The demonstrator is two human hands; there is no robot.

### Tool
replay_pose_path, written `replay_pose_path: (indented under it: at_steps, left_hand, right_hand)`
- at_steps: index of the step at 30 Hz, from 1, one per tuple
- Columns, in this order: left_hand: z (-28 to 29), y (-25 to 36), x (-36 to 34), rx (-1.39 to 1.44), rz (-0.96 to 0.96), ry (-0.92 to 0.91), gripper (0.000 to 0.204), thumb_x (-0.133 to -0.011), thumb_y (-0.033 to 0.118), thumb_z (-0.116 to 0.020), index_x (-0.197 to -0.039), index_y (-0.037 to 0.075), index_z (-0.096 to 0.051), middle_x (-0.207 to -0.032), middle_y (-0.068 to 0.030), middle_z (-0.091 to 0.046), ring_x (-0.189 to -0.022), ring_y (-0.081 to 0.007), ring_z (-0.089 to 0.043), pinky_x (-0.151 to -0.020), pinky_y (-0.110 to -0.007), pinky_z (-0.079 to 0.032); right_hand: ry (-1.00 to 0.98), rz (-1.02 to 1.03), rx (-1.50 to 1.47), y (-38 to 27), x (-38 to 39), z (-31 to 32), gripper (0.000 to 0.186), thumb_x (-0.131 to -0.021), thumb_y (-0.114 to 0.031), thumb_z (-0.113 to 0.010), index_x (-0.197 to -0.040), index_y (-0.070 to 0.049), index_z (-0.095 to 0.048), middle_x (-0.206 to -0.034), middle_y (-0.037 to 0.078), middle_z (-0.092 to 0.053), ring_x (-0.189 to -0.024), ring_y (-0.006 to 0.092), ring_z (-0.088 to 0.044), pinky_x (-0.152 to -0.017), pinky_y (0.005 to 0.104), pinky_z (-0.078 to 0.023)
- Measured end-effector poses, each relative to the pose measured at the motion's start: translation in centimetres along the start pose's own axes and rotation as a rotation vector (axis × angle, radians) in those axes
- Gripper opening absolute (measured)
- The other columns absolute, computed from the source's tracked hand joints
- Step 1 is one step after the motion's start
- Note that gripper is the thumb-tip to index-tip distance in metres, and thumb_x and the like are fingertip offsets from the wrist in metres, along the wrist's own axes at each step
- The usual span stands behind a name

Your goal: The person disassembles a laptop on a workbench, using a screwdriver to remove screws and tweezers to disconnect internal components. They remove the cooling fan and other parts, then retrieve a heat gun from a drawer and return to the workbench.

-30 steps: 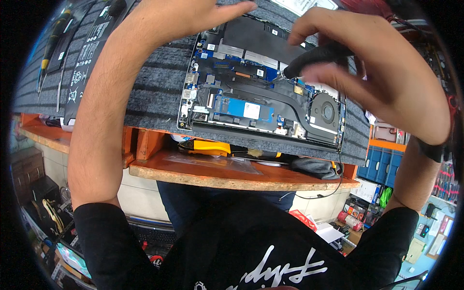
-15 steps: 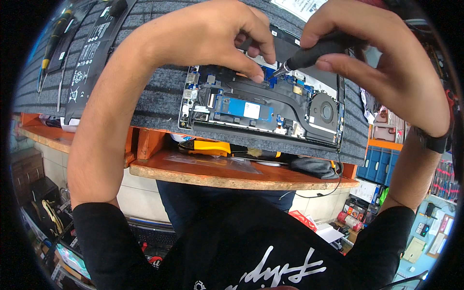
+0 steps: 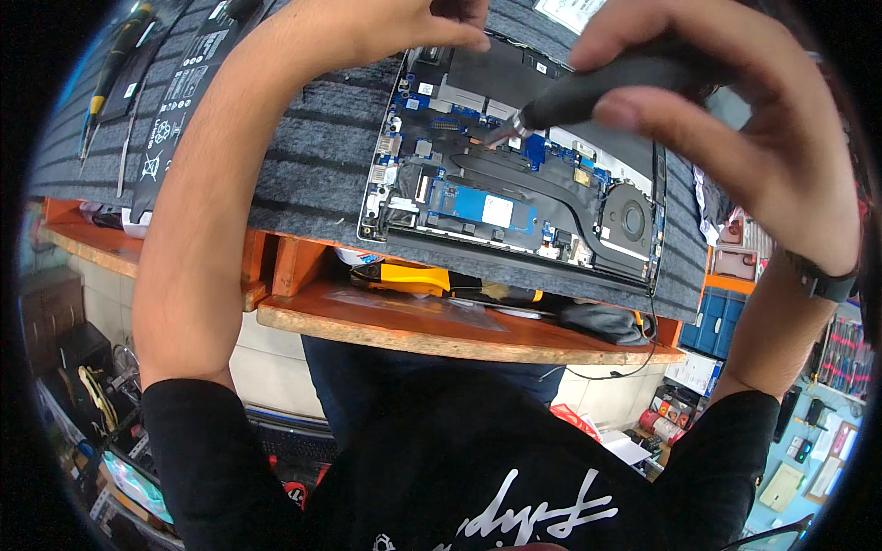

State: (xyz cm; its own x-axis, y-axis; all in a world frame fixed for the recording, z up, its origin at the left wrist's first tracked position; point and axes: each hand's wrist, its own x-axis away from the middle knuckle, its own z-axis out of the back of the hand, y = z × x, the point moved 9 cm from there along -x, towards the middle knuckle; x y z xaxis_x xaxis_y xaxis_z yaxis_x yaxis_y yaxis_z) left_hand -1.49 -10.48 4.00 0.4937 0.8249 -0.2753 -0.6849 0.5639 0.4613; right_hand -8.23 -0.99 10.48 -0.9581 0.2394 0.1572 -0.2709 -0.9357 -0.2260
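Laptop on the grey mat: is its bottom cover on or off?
Off. The laptop shows its insides: you can see the round fan and blue card.

On the mat [image 3: 303,174] before us sits the opened laptop [image 3: 514,165], its fan [image 3: 632,220] at the right and its drive board [image 3: 469,204] nearer us, left of the fan; left of the laptop lies the battery [image 3: 179,115]; farther left lies 1 screwdriver [image 3: 108,78]. Below the mat's near edge, our shelf [image 3: 386,317] holds the pliers [image 3: 413,279].
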Motion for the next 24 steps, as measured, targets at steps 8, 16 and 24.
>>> replay_pose_path:
  at_steps: [8, 16, 24]
  left_hand:
    - [1.2, 0.0, -0.3, -0.01, -0.09, 0.158, 0.02, -0.087, 0.018, -0.078, -0.096, 0.0, -0.076, -0.095, -0.0171, -0.073, -0.087, -0.0327, -0.069, -0.08, -0.039, -0.056]
    - [1.7, -0.7, -0.2, -0.058, -0.038, 0.193, 0.021, -0.088, 0.018, -0.077, -0.099, 0.0, -0.077, -0.097, -0.0169, -0.074, -0.088, -0.0327, -0.07, -0.082, -0.04, -0.056]
    - [1.7, -0.4, -0.3, 0.003, -0.074, 0.215, 0.019, -0.087, 0.017, -0.077, -0.098, 0.001, -0.077, -0.097, -0.0166, -0.075, -0.088, -0.0316, -0.071, -0.081, -0.04, -0.056]
  right_hand:
    - [-0.008, -0.015, -0.003, -1.5, -2.1, -0.6, 0.022, -0.089, 0.001, -0.069, -0.11, -0.002, -0.063, -0.105, 0.014, -0.065, -0.098, 0.0269, -0.068, -0.081, 0.038, -0.052]
    - [-0.011, 0.0, -0.011, -1.8, -2.2, -0.6, 0.022, -0.089, 0.0, -0.069, -0.11, -0.002, -0.063, -0.105, 0.014, -0.065, -0.098, 0.0273, -0.068, -0.081, 0.0382, -0.052]
    - [-0.013, -0.019, -0.019, -1.7, -1.7, -0.7, 0.022, -0.089, 0.0, -0.07, -0.11, -0.002, -0.063, -0.105, 0.014, -0.065, -0.098, 0.0277, -0.068, -0.081, 0.0385, -0.052]
